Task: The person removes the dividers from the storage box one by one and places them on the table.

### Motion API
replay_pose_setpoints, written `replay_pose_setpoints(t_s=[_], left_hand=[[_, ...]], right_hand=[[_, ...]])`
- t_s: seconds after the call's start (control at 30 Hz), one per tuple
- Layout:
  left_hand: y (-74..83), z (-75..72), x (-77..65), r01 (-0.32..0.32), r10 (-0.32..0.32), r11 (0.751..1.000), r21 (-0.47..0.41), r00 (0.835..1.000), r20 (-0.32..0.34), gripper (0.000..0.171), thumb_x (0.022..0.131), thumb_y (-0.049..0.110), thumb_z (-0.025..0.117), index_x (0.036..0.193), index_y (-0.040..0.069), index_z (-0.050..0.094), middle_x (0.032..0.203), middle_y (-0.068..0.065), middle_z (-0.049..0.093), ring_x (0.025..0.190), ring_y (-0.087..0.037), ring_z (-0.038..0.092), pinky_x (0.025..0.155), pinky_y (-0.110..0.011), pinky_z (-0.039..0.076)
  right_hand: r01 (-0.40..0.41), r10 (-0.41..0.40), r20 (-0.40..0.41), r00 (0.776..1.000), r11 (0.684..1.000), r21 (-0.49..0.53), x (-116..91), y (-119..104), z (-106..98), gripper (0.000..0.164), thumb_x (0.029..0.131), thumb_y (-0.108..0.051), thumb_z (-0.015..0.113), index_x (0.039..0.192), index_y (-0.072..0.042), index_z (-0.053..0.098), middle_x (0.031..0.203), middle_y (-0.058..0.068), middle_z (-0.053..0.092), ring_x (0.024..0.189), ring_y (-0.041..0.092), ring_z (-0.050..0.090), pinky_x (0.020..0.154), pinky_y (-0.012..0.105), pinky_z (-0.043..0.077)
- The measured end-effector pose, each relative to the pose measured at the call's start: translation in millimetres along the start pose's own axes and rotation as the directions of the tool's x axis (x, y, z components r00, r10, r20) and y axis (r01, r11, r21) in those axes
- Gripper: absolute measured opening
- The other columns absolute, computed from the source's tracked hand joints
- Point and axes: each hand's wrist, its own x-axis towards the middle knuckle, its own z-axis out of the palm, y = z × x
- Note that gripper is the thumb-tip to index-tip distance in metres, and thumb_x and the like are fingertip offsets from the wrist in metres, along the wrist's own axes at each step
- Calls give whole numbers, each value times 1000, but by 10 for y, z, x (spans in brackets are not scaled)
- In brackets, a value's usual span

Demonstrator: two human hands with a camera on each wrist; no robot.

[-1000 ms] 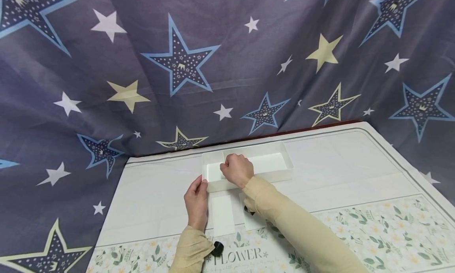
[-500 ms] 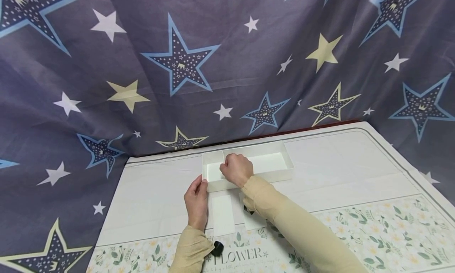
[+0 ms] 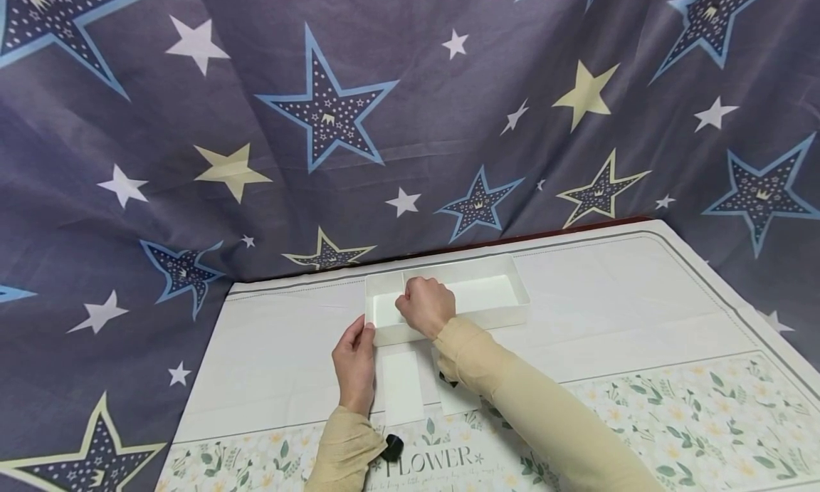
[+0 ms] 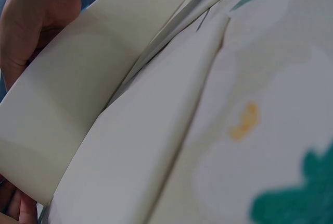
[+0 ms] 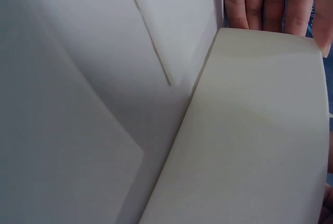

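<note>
A long white open-topped box (image 3: 448,326) stands at the back of the table, its front wall large in both wrist views. My left hand (image 3: 354,367) grips the box's left front corner, the thumb at the front rim. Inside the box, my right hand (image 3: 427,305) has curled fingers at a thin white divider (image 3: 403,281). It seems to pinch the divider, though the hand itself covers most of the piece and its fingertips. In front of the box lie two flat white panels, a left panel (image 3: 402,389) and a right panel (image 3: 458,398) partly under the right sleeve.
A white tablecloth (image 3: 288,357) with a floral band and printed lettering covers the table. Behind it hangs a dark star-patterned curtain (image 3: 359,193), close to the box's back wall. A black strap piece (image 3: 393,447) sits at the left cuff.
</note>
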Motion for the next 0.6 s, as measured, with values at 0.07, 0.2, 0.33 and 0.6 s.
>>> replay_pose_setpoints(t_s=[0.07, 0.2, 0.33, 0.6], left_hand=[[-1, 0, 0, 0, 0, 1000, 4, 1000, -2, 37, 96, 30, 59, 127, 10, 61, 118, -8, 63, 105, -16, 59, 91, -36, 49], [-9, 3, 8, -2, 2, 1000, 19, 1000, -10, 37, 96, 30, 59, 126, 10, 62, 117, -8, 64, 103, -16, 59, 87, -31, 50], [-13, 3, 9, -6, 7, 1000, 24, 1000, -18, 36, 95, 29, 60, 126, 10, 62, 115, -7, 64, 102, -16, 59, 83, -26, 50], [-7, 9, 4, -8, 9, 1000, 20, 1000, -25, 35, 95, 27, 60, 125, 10, 62, 115, -7, 65, 102, -15, 59, 81, -22, 50]], right_hand=[[3, -3, -9, 1000, 1000, 2, -2, -1, 4, 24, 79, -22, 64, 56, -21, 56, 54, -3, 56, 50, 17, 53, 45, 34, 41], [8, -8, -21, 1000, 1000, 8, 1, 1, 13, 24, 78, -21, 64, 56, -21, 56, 54, -4, 55, 50, 17, 52, 44, 34, 40], [13, -12, -30, 999, 1000, 11, 7, 4, 21, 25, 78, -21, 64, 55, -20, 56, 53, -3, 55, 49, 17, 52, 44, 34, 40], [22, -22, -47, 999, 1000, 6, 10, 6, 41, 25, 76, -20, 64, 53, -21, 55, 52, -3, 55, 48, 17, 52, 43, 34, 40]])
